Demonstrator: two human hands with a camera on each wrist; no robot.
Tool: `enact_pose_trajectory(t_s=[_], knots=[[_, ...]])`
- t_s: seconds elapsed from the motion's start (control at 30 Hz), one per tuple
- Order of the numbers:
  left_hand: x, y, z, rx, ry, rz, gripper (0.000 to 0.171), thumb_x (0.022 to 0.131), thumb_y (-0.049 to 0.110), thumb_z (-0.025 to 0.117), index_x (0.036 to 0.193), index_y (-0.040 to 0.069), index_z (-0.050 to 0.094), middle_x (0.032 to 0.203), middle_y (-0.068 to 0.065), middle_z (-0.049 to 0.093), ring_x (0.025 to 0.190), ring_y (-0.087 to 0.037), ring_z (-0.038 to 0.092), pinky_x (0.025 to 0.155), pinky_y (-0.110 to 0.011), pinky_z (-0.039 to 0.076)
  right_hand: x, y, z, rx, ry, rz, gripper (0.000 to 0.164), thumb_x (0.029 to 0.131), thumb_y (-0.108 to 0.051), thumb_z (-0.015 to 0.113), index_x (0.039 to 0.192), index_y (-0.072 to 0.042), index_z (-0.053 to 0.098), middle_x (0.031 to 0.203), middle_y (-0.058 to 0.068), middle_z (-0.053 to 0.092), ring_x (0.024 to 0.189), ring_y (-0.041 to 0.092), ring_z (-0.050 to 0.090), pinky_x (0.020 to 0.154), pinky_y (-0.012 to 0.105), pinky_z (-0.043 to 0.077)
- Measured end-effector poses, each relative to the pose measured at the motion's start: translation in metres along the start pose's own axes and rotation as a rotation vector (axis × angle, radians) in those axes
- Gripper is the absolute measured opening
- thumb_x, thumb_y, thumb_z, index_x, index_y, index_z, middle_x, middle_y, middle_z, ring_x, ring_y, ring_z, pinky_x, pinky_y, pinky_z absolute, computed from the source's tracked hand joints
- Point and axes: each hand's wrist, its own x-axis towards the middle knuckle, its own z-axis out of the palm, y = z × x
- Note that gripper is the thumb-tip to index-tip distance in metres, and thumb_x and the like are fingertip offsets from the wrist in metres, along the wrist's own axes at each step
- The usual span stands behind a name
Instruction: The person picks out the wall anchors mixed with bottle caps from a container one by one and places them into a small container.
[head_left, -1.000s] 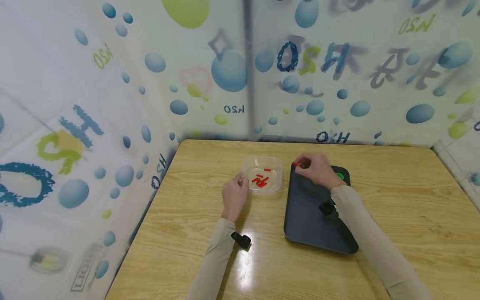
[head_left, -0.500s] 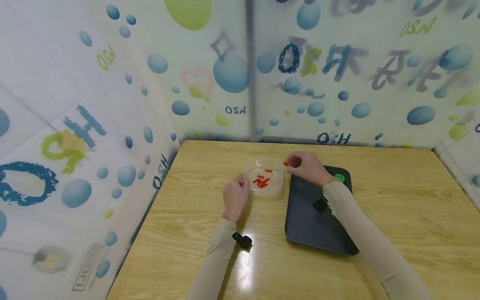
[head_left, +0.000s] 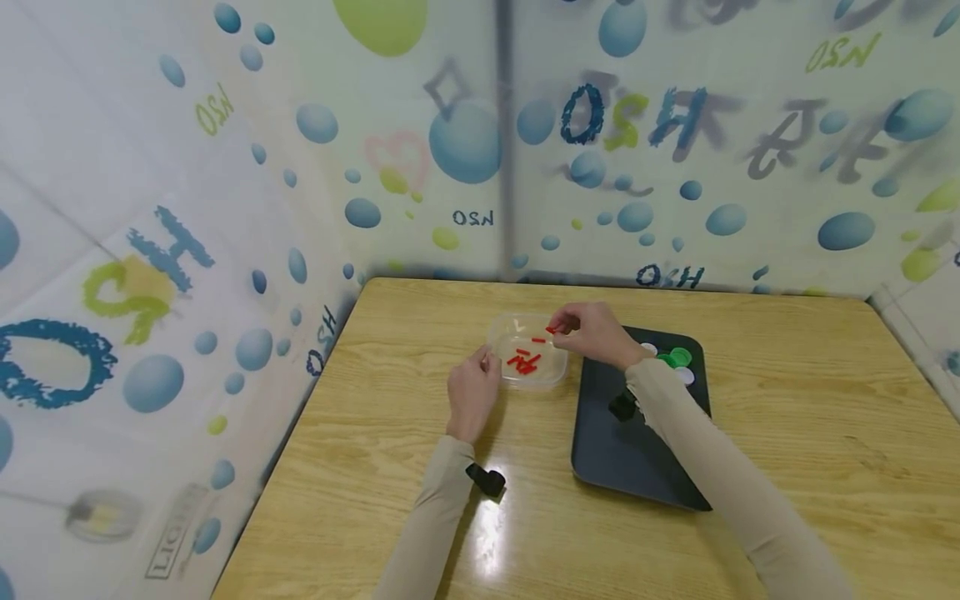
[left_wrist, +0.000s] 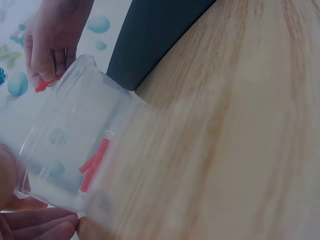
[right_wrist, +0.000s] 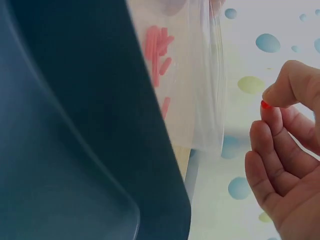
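A clear plastic container (head_left: 557,367) stands on the table with several short red sticks (head_left: 525,365) lying loose on its bottom. My left hand (head_left: 472,396) holds its near left rim between thumb and fingers. Over the container's right edge, my right hand (head_left: 597,335) pinches one red stick (head_left: 551,330) between thumb and fingertips. From the left wrist, that stick (left_wrist: 44,86) shows just beyond the container's far rim. In the right wrist view only the stick's red end (right_wrist: 266,105) pokes out from the pinch.
Just right of the container lies a dark tray (head_left: 630,450). Round green pieces (head_left: 680,357) and white pieces (head_left: 684,376) that look like caps sit at its far right corner, partly behind the right arm. A patterned wall (head_left: 420,225) rises behind the wooden table (head_left: 360,400).
My right hand has moved left from the tray's far left corner to the container's right edge, still pinching the red stick. White and green round pieces are uncovered. My left hand stays put.
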Motion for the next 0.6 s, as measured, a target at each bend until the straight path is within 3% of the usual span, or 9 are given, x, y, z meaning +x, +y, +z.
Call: enact_pose_trajectory(t_s=[0.17, 0.4, 0.6], knots=[[0.000, 0.001, -0.001, 0.004, 0.008, 0.011, 0.034, 0.093, 0.017, 0.054, 0.114, 0.004, 0.076, 0.072, -0.009, 0.071, 0.058, -0.023, 0.054, 0.061, -0.042, 0.050, 0.006, -0.007, 0.007, 0.011, -0.021, -0.015, 0.015, 0.084, -0.010, 0.074, 0.098, -0.003, 0.073, 0.089, 0.006, 0.072, 0.081, 0.017, 0.064, 0.078, 0.034, 0.054], [0.000, 0.000, -0.001, 0.012, -0.002, 0.001, 0.035, 0.093, 0.019, 0.053, 0.116, 0.005, 0.076, 0.073, -0.009, 0.072, 0.059, -0.023, 0.057, 0.061, -0.041, 0.051, 0.012, -0.008, 0.020, -0.005, -0.068, -0.007, 0.012, 0.085, -0.008, 0.074, 0.097, -0.007, 0.072, 0.089, 0.004, 0.072, 0.080, 0.017, 0.062, 0.078, 0.033, 0.054], [0.001, -0.001, 0.000, 0.013, 0.007, 0.013, 0.036, 0.092, 0.019, 0.052, 0.114, 0.004, 0.076, 0.072, -0.009, 0.072, 0.059, -0.024, 0.059, 0.061, -0.041, 0.051, 0.014, -0.007, 0.024, -0.032, -0.067, -0.050, 0.010, 0.087, -0.008, 0.072, 0.097, -0.008, 0.073, 0.088, 0.003, 0.072, 0.079, 0.014, 0.063, 0.077, 0.032, 0.055]])
